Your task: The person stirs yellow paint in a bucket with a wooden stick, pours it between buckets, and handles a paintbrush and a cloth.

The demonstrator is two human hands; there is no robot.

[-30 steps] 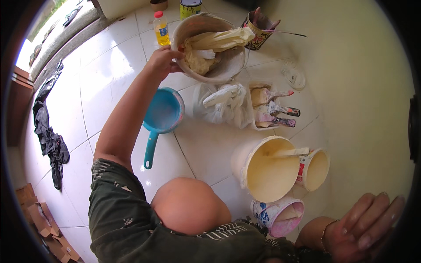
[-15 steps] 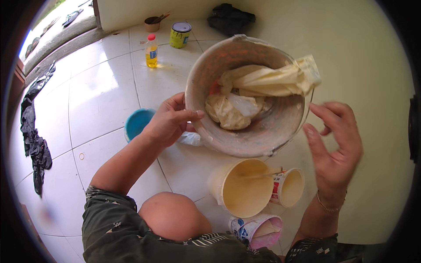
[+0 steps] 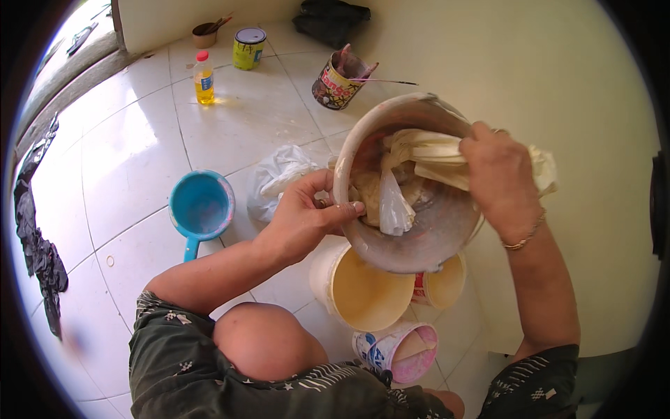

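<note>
A grey, paint-stained bucket (image 3: 447, 241) is tilted toward me above the floor. My left hand (image 3: 307, 216) pinches its left rim, thumb inside and fingers outside. Inside lies a crumpled cream-coloured bundle (image 3: 426, 148), cloth or thin plastic, with a whitish plastic piece (image 3: 396, 213) hanging from it. My right hand (image 3: 499, 174) is closed around the bundle's gathered end at the right rim; a loose tail sticks out beyond the fist. Below the bucket stand a larger pail of pale yellow paint (image 3: 370, 293), partly covered, and a smaller tub of similar paint (image 3: 450, 283).
A pink-stained white tub (image 3: 412, 353) sits near my knee. To the left are a blue dipper (image 3: 202, 202) and white plastic bag (image 3: 272, 181). Farther off stand a can with brushes (image 3: 338, 84), a green tin (image 3: 249, 49) and a yellow-liquid bottle (image 3: 204, 80). Black plastic (image 3: 38, 230) lies far left.
My right hand has gone from open beside the bucket to gripping the bundle's end. The bucket has shifted right and lower in view, uncovering the brush can, dipper and white bag.
</note>
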